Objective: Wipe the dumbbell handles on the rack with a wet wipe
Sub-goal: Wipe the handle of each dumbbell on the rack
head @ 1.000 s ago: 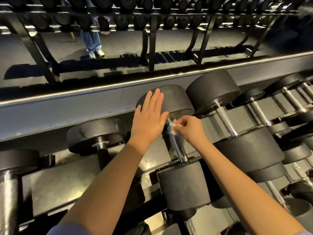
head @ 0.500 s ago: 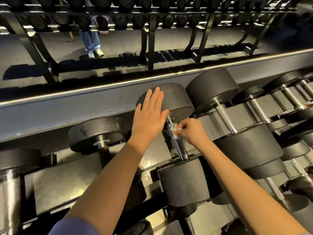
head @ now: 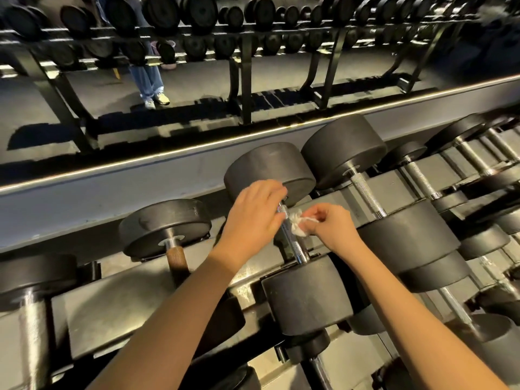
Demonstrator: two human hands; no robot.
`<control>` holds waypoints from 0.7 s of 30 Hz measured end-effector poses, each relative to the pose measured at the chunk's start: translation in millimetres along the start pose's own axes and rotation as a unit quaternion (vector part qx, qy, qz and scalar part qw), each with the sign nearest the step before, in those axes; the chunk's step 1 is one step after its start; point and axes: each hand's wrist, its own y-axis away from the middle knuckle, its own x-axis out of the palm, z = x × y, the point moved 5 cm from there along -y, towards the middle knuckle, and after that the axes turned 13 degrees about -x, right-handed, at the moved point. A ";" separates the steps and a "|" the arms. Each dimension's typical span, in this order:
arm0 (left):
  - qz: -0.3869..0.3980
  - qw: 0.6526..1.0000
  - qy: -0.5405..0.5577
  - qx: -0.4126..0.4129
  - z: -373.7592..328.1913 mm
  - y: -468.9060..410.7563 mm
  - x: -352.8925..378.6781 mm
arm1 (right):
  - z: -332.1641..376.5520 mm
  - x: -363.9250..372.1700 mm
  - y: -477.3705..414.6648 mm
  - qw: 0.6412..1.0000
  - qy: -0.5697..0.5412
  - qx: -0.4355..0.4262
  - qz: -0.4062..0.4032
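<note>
The right hand point(head: 332, 229) pinches the crumpled wipe point(head: 298, 227) against the middle dumbbell's handle point(head: 295, 246) on the rack point(head: 112, 299). The left hand point(head: 253, 218) curls over the handle's far end; its grip I cannot tell. Best wrap the wipe round and rub the whole length, underside too.

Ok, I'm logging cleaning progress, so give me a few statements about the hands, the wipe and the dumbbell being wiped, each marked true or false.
1. The right hand pinches a white wipe. True.
2. The wipe is beside the handle of the dumbbell. True.
3. The left hand hangs at the person's side. False: it is up at the handle's far end.
4. That dumbbell is lifted clear of the rack. False: it rests on the rack.
</note>
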 end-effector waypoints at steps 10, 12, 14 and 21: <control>0.123 0.950 0.258 -0.126 -8.4 10.1 43.0 | 2.1 0.7 4.0 0.985 -0.169 0.008 0.026; 0.102 0.940 0.280 -0.164 -6.9 8.8 43.8 | 0.9 0.4 3.4 0.990 -0.138 -0.001 0.011; 0.064 0.934 0.282 -0.208 0.7 9.4 45.4 | -2.9 -2.1 7.3 0.998 -0.047 -0.013 -0.026; 0.004 0.942 0.151 -0.301 21.4 5.4 58.7 | -8.4 -6.2 30.3 0.991 0.095 0.043 -0.079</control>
